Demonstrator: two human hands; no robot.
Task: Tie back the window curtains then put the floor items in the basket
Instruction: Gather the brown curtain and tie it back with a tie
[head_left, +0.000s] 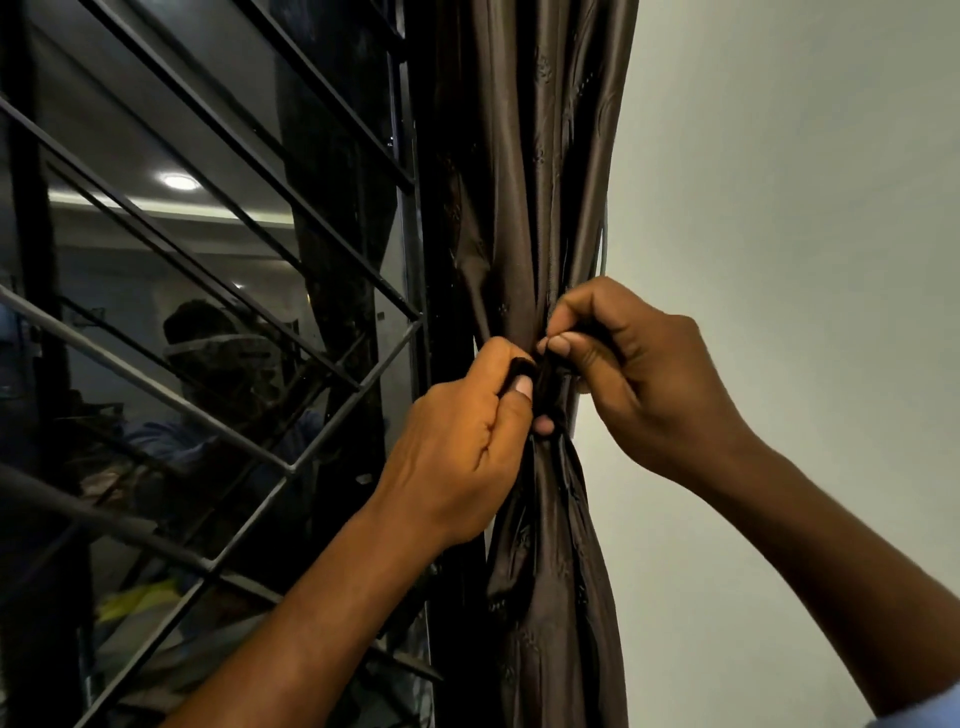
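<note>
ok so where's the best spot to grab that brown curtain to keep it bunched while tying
Grip the curtain at its pinched waist, where the dark tie cinches it and the folds are narrowest. Come from both sides, as the left hand and right hand do, probably best: above and below, the fabric fans out too wide to close fingers around.

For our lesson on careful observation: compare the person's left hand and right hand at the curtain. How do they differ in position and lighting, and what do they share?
The left hand sits lower, on the window-grille side; the right hand sits higher, against the pale wall. The left hand looks warmly lit; the right hand looks darker. Both pinch the dark tie cinching the brown curtain.
</note>
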